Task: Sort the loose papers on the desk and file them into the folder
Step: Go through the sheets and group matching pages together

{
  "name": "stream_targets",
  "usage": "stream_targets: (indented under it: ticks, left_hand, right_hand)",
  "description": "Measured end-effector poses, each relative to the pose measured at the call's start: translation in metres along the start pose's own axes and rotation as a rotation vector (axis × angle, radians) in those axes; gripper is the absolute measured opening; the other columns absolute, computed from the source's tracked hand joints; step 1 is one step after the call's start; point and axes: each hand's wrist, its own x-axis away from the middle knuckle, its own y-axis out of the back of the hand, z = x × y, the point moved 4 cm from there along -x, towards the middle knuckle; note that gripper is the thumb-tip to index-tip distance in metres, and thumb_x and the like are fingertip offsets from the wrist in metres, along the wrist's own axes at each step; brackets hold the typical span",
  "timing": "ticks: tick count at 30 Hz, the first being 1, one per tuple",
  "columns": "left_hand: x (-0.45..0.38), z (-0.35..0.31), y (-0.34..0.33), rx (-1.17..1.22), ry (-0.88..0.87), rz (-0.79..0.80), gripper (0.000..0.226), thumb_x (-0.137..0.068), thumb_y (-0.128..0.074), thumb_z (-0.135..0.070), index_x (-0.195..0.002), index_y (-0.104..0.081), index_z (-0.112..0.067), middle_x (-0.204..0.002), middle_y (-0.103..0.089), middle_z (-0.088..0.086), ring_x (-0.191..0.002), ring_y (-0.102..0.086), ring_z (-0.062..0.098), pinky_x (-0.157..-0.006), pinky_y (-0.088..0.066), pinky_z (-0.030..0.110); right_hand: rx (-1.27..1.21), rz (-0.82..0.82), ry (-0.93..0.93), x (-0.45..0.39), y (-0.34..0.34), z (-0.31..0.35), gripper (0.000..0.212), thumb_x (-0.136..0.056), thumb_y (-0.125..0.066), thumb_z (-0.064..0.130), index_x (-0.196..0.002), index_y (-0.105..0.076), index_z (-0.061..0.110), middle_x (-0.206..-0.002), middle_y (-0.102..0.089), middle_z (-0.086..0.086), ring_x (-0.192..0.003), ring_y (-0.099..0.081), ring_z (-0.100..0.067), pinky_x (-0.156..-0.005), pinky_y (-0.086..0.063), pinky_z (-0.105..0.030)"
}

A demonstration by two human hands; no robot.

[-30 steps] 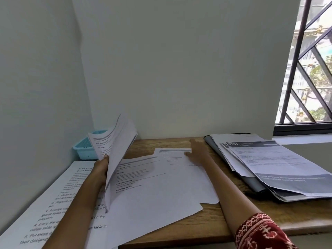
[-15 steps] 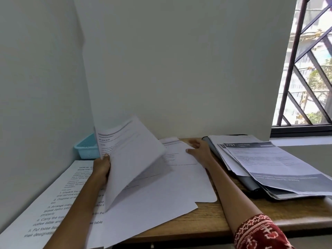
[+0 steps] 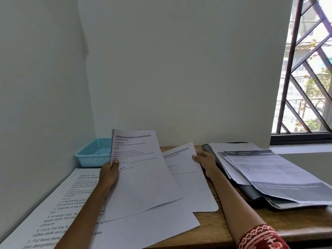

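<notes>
Presently, left hand (image 3: 109, 174) pinches a raised sheaf of papers (image 3: 138, 169) by its left edge, right hand (image 3: 204, 161) grips a sheet (image 3: 181, 159) lifting off the tabletop (image 3: 212, 223), folder (image 3: 251, 193) lying right: best squared edge-to-edge before filing.

left hand (image 3: 109, 174) holding sheets (image 3: 138, 169), right hand (image 3: 206, 163) pinching page (image 3: 181, 159)

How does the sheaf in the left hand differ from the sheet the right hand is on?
The sheaf is lifted off the desk, gripped by the left hand at its left edge; the sheet lies lower, the right hand at its right edge. The sheaf overlaps the sheet's left part. Both are white printed pages with a grey header bar.
</notes>
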Motion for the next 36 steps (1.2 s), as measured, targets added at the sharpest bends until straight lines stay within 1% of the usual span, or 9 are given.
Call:
stream_targets:
  ticks: [7, 12, 15, 17, 22, 25, 28, 33, 36]
  left_hand:
    - [0.001, -0.003, -0.003, 0.113, -0.009, 0.003, 0.037, -0.100, -0.040, -0.017, -0.129, -0.047, 0.004, -0.122, -0.055, 0.020, -0.116, -0.049, 0.034, -0.091, -0.037, 0.030]
    - [0.000, 0.001, -0.003, 0.143, 0.000, 0.002, 0.037, -0.100, -0.039, -0.017, -0.131, -0.046, 0.003, -0.125, -0.054, 0.020, -0.119, -0.048, 0.035, -0.095, -0.038, 0.032]
    - [0.001, 0.001, -0.004, 0.147, 0.005, 0.015, 0.037, -0.100, -0.039, -0.016, -0.131, -0.045, 0.004, -0.126, -0.053, 0.020, -0.120, -0.048, 0.034, -0.093, -0.036, 0.030]
    - [0.002, 0.001, -0.004, 0.145, 0.004, 0.018, 0.038, -0.100, -0.039, -0.015, -0.132, -0.044, 0.004, -0.128, -0.052, 0.021, -0.121, -0.046, 0.035, -0.096, -0.036, 0.032]
    - [-0.004, 0.005, -0.002, 0.197, 0.020, 0.030, 0.042, -0.100, -0.039, -0.019, -0.139, -0.038, -0.002, -0.136, -0.047, 0.018, -0.127, -0.042, 0.034, -0.106, -0.033, 0.039]
    - [-0.009, 0.006, 0.003, 0.289, 0.086, 0.018, 0.046, -0.099, -0.042, -0.027, -0.139, -0.039, -0.004, -0.133, -0.049, 0.015, -0.123, -0.045, 0.035, -0.104, -0.036, 0.042]
    - [-0.017, 0.009, 0.013, 0.412, 0.153, -0.032, 0.050, -0.098, -0.046, -0.031, -0.140, -0.039, -0.005, -0.136, -0.049, 0.015, -0.123, -0.047, 0.033, -0.104, -0.037, 0.041]
    - [-0.025, 0.012, 0.028, 0.611, 0.220, -0.091, 0.045, -0.100, -0.041, -0.022, -0.141, -0.037, -0.003, -0.142, -0.043, 0.013, -0.130, -0.042, 0.027, -0.112, -0.030, 0.038]
    - [-0.024, 0.014, 0.031, 0.663, 0.255, -0.070, 0.042, -0.100, -0.039, -0.024, -0.139, -0.040, -0.007, -0.140, -0.046, 0.011, -0.129, -0.043, 0.028, -0.109, -0.034, 0.038]
  right_hand:
    - [0.057, -0.017, 0.040, -0.003, 0.000, 0.002, 0.007, -0.083, -0.066, -0.004, -0.083, -0.064, 0.003, -0.083, -0.068, -0.013, -0.070, -0.063, -0.025, -0.060, -0.053, -0.027]
    - [0.482, 0.005, 0.218, 0.001, -0.013, 0.012, 0.003, -0.086, -0.061, 0.005, -0.086, -0.059, 0.002, -0.087, -0.061, -0.009, -0.082, -0.057, -0.023, -0.067, -0.041, -0.026]
    - [0.640, 0.033, 0.219, 0.007, -0.018, 0.014, 0.018, -0.085, -0.061, 0.000, -0.100, -0.059, 0.008, -0.098, -0.059, -0.005, -0.096, -0.058, -0.022, -0.071, -0.040, -0.024]
    - [0.761, -0.098, 0.269, 0.007, -0.013, 0.025, 0.029, -0.085, -0.060, 0.002, -0.113, -0.061, 0.007, -0.109, -0.062, -0.007, -0.105, -0.058, -0.024, -0.077, -0.042, -0.027]
    - [0.439, -0.547, 0.532, 0.017, 0.013, 0.089, 0.014, -0.084, -0.059, 0.000, -0.098, -0.062, -0.003, -0.093, -0.065, -0.019, -0.083, -0.058, -0.027, -0.066, -0.033, -0.030]
    - [0.223, -0.638, 0.674, 0.024, 0.026, 0.122, 0.003, -0.084, -0.059, -0.003, -0.086, -0.058, -0.001, -0.072, -0.053, -0.004, -0.073, -0.046, -0.017, -0.056, -0.032, -0.020]
    - [0.102, -0.642, 0.718, 0.025, 0.033, 0.139, 0.003, -0.085, -0.061, -0.002, -0.087, -0.059, -0.003, -0.076, -0.053, -0.003, -0.074, -0.047, -0.015, -0.059, -0.035, -0.008]
    - [0.070, -0.545, 0.682, 0.017, 0.033, 0.135, 0.007, -0.084, -0.065, 0.002, -0.091, -0.062, 0.002, -0.084, -0.060, -0.004, -0.080, -0.055, -0.017, -0.074, -0.046, -0.028]
    - [0.154, -0.408, 0.616, 0.017, 0.021, 0.120, 0.009, -0.083, -0.067, 0.004, -0.088, -0.061, 0.008, -0.085, -0.063, -0.002, -0.078, -0.058, -0.017, -0.073, -0.046, -0.025]
